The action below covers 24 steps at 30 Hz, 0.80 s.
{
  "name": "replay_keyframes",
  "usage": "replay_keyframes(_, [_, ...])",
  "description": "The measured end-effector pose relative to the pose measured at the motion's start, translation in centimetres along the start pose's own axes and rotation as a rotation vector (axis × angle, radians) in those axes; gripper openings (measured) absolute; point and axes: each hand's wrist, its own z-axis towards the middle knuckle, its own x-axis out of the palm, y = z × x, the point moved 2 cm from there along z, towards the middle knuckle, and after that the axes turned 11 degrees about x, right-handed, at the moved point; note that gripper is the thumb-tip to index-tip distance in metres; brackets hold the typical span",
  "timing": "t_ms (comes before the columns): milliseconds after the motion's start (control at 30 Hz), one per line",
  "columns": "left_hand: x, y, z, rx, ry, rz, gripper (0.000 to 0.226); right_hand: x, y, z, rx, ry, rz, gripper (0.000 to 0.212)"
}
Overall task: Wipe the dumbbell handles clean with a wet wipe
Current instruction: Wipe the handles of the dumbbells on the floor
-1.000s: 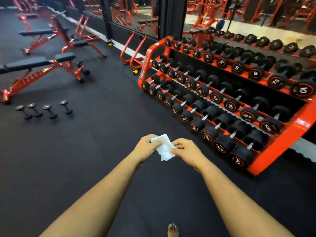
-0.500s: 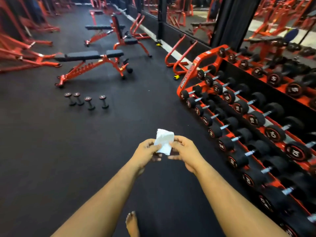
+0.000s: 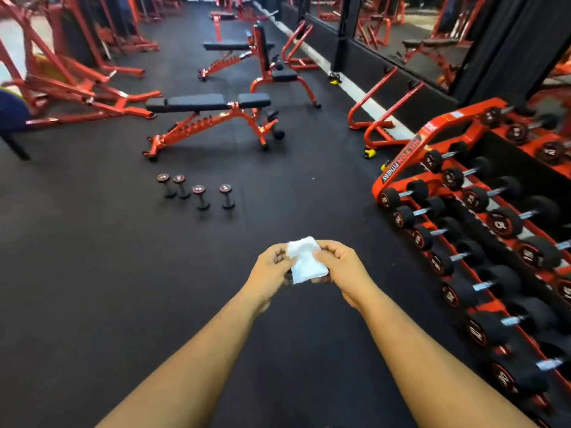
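A folded white wet wipe (image 3: 306, 261) is held in front of me between both hands. My left hand (image 3: 269, 270) pinches its left edge and my right hand (image 3: 343, 267) pinches its right edge, fingers curled. Several small black dumbbells (image 3: 197, 193) stand on end on the black floor ahead, well beyond my hands. On the right, a red dumbbell rack (image 3: 398, 168) carries rows of black dumbbells with metal handles (image 3: 482, 285).
A red adjustable bench (image 3: 210, 103) with black pads stands past the floor dumbbells. More red benches (image 3: 265, 57) and machine frames (image 3: 77, 84) fill the back and left. Mirrors (image 3: 401, 32) line the right wall. Black rubber floor (image 3: 92, 273) lies open to my left.
The view has swung left and forward, so the floor dumbbells and bench now sit nearer the centre and the rack has slid right. Both hands keep working the wipe between them.
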Motion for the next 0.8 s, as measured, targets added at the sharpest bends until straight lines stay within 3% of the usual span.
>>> replay_keyframes(200, [-4.8,-1.6,13.9,0.070,-0.129,-0.015,0.021,2.1,5.9,15.3,-0.084,0.109,-0.072,0.027])
replay_keyframes(300, [-6.6,-2.4,20.4,-0.013,-0.210,-0.146,0.021,3.2,8.6,23.1,-0.115,0.153,-0.106,0.030])
replay_keyframes(433, [-9.2,-3.2,28.5,-0.146,-0.132,-0.143,0.058,5.0,12.8,32.6,-0.202,0.186,-0.276,0.043])
replay_keyframes(633, [-16.3,-2.7,40.5,-0.089,-0.317,0.029,0.027,8.9,17.3,46.6,-0.272,0.170,-0.471,0.050])
replay_keyframes(733, [-21.4,-1.6,47.2,-0.062,-0.330,0.141,0.015,12.6,19.4,53.6,-0.148,0.200,-0.324,0.034])
replay_keyframes(800, [-24.3,-1.1,51.2,-0.034,-0.290,0.216,0.011,14.9,20.3,57.6,-0.120,0.242,-0.389,0.021])
